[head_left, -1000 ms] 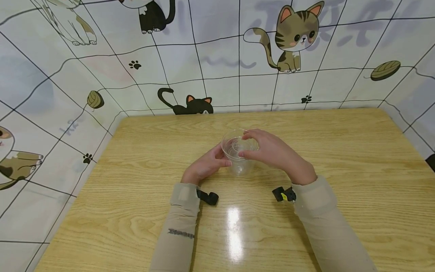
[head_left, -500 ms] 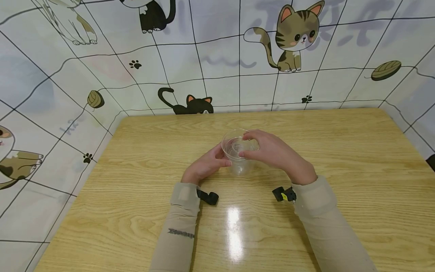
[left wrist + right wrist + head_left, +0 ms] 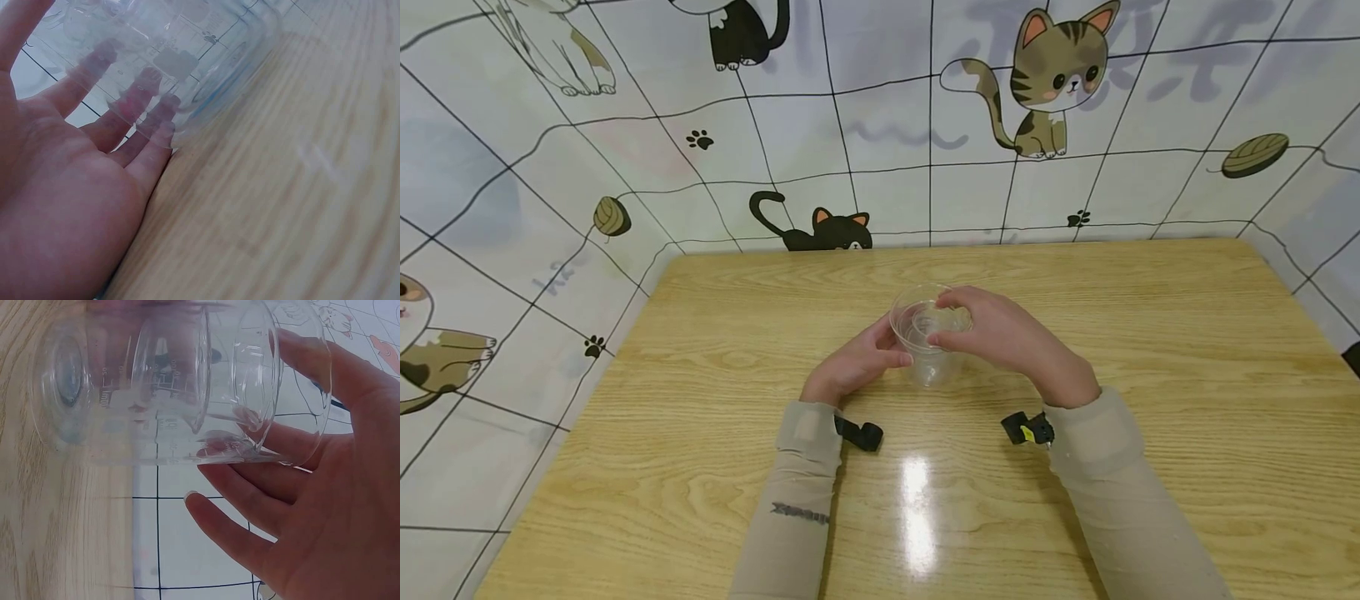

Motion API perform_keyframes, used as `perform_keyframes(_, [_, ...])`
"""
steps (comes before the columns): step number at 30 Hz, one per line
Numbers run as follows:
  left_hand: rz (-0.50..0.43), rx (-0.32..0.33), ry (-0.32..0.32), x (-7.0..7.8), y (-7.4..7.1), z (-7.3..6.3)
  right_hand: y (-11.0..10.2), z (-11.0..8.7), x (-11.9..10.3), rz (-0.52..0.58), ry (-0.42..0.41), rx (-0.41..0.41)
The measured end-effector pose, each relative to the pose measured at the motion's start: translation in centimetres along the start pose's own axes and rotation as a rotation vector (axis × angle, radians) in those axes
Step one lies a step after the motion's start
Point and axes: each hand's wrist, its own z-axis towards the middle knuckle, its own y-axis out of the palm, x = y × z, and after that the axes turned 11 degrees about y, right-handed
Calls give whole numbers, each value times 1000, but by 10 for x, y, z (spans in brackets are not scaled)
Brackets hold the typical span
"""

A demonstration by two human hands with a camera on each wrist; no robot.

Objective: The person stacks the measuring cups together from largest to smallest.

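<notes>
A clear plastic measuring beaker (image 3: 928, 371) with a wide rim stands upright on the table, with printed scale marks on its wall. Smaller clear beakers (image 3: 172, 381) are nested inside it; how many is hard to tell through the plastic. My left hand (image 3: 857, 362) holds the large beaker's left side, thumb in front and fingers behind. From the right, my right hand (image 3: 1007, 329) reaches over the rim, its thumb and a finger pinching an inner beaker near its top. In the right wrist view, lower fingers of that right hand (image 3: 337, 487) lie along the outside.
The wood-grain table (image 3: 700, 467) spreads around the beakers. A white wall covering (image 3: 895, 133) with cartoon cats and a grid stands along the back and sides. Black wrist cameras are strapped to both sleeves. A dark object (image 3: 1351, 357) shows at the right edge.
</notes>
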Motion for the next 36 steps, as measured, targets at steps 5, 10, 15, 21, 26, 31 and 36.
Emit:
perform_keyframes(5, [32, -14, -1, 9, 4, -1, 1, 1, 0, -8, 23, 8])
perform_keyframes(10, [40, -14, -6, 13, 6, -1, 1, 0, -2, -25, 27, 21])
perform_keyframes(15, [29, -8, 0, 13, 7, -2, 3, 1, -3, -45, 43, 51])
perform_keyframes(21, [36, -4, -12, 12, 5, -2, 3, 1, -5, -48, 69, 67])
perform_keyframes(26, [32, -2, -10, 6, 1, -1, 4, 0, -6, -56, 87, 71])
perform_keyframes(31, [31, 8, -4, -2, -2, -1, 4, 0, -6, -69, 96, 58])
perform_keyframes(36, [27, 5, 1, -3, -3, 0, 5, 0, -7, -73, 95, 68])
